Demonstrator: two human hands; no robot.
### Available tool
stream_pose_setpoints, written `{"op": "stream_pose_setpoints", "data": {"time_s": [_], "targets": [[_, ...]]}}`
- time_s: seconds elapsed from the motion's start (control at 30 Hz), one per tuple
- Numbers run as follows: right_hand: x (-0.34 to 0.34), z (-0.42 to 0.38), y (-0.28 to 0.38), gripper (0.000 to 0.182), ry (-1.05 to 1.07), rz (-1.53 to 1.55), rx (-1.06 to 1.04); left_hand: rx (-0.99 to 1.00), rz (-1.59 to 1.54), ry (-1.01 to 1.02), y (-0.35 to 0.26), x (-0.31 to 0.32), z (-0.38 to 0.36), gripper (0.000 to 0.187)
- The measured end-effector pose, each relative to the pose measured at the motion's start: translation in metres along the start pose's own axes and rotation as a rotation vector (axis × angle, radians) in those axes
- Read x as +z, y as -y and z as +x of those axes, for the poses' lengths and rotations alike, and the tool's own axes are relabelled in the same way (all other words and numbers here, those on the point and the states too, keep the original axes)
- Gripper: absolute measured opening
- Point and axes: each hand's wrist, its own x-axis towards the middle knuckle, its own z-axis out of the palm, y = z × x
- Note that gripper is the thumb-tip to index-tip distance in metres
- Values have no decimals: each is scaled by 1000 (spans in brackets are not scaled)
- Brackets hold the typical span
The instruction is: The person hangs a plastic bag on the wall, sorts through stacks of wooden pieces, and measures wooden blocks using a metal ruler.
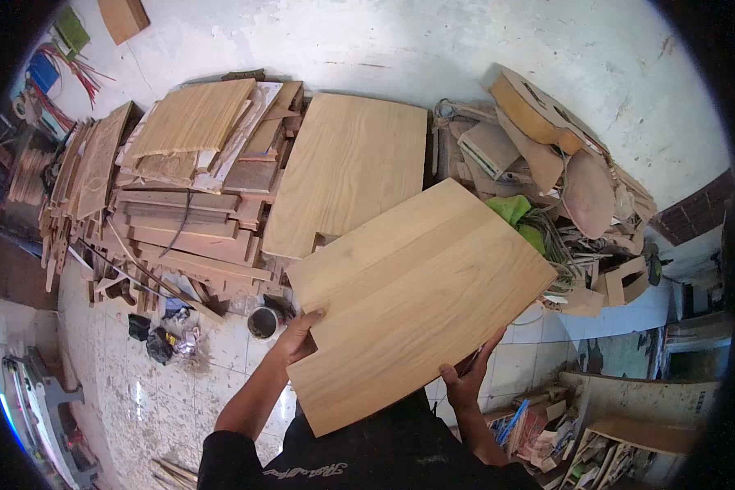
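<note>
A wide, pale wooden panel is held tilted in front of my body, with a small notch cut in its left edge. My left hand grips it at that notch, thumb on the top face and the other fingers hidden underneath. On the lower right edge, my right hand holds the panel with its thumb at the near side and fingers beneath. Behind it a second pale panel, also notched at its lower edge, leans against the stacked wood by the wall.
Stacked boards and offcuts line the wall at left. To the right lie a guitar-shaped wooden body, a green cloth and scrap pieces. A can and black plastic bags sit on the tiled floor. A scrap bin stands lower right.
</note>
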Motion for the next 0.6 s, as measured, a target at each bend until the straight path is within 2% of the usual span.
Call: {"op": "stream_pose_setpoints", "data": {"time_s": [0.07, 0.13, 0.2, 0.4, 0.47, 0.53, 0.6], "targets": [[-1, 4, -6, 133, -9, 37, -49, 12, -38, 9, -7, 6, -6, 74], [3, 8, -11, 133, -12, 100, -54, 154, -11, -6, -13, 4, -13, 72], [11, 10, -21, 133, -11, 159, -44, 207, 44, -57, -27, 2, -26, 73], [61, 37, -59, 130, 193, 280, 66, 330, 167, -182, -79, -11, -45, 66], [74, 50, -77, 128, 315, 214, 121, 365, 222, -175, -93, -28, -34, 64], [90, 57, -99, 128, 352, 252, 110, 396, 270, -166, -105, -47, -17, 63], [98, 59, -118, 128, 389, 231, 114, 375, 293, -311, -112, -66, 1, 61]]}}
